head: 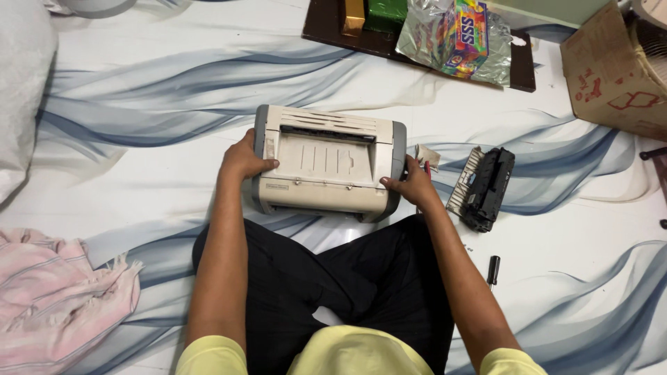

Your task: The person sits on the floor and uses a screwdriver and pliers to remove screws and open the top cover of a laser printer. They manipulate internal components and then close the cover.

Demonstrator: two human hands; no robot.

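Printer [326, 161] sits on the floor, left hand [244, 160] and right hand [411, 185] each clasping a side; repositioning under way, needing an even two-sided grip.

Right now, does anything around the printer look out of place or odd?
Yes. A black toner cartridge lies loose on the sheet, to the right of the beige printer and apart from it, with a screwdriver nearer the person. The left hand and right hand grip the printer's sides.

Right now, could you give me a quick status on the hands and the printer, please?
Left hand and right hand grip printer sides. Printer on floor. Toner cartridge lies right, apart.
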